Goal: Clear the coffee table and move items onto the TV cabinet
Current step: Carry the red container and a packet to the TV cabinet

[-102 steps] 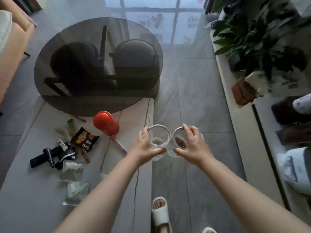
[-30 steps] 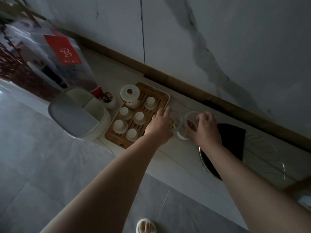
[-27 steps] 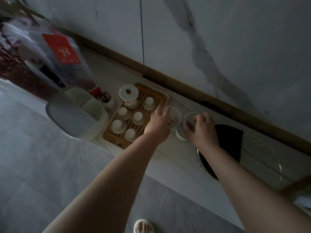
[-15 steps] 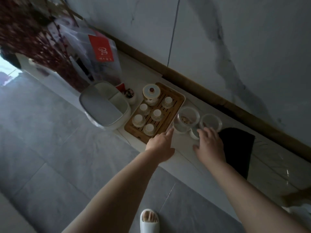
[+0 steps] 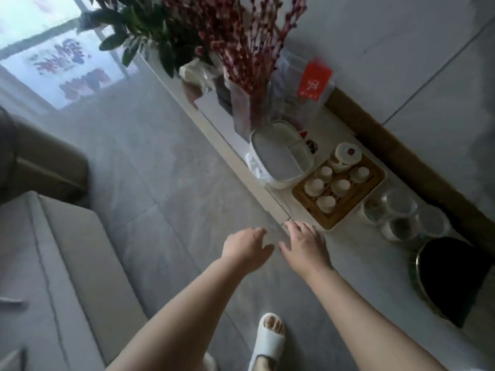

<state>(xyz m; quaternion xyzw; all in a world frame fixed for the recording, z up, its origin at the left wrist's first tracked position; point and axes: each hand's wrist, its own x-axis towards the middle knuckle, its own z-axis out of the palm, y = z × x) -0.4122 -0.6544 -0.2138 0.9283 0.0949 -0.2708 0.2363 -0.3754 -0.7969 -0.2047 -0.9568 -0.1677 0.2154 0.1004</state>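
Both hands empty: left hand [image 5: 247,249] and right hand [image 5: 305,246] hung over the floor w/ fingers loosely spread, nothing gripped. Glass jars [image 5: 401,215] sat on the TV cabinet [image 5: 348,253], just beside the wooden tea tray [image 5: 338,192], clear of the black round tray [image 5: 455,277]. Coffee table [image 5: 75,263] lay at lower left, its items out of frame. Probably the step was the return trip: turn fully first, approach square, pick light stuff w/ both hands, avoid clipping the cabinet edge.
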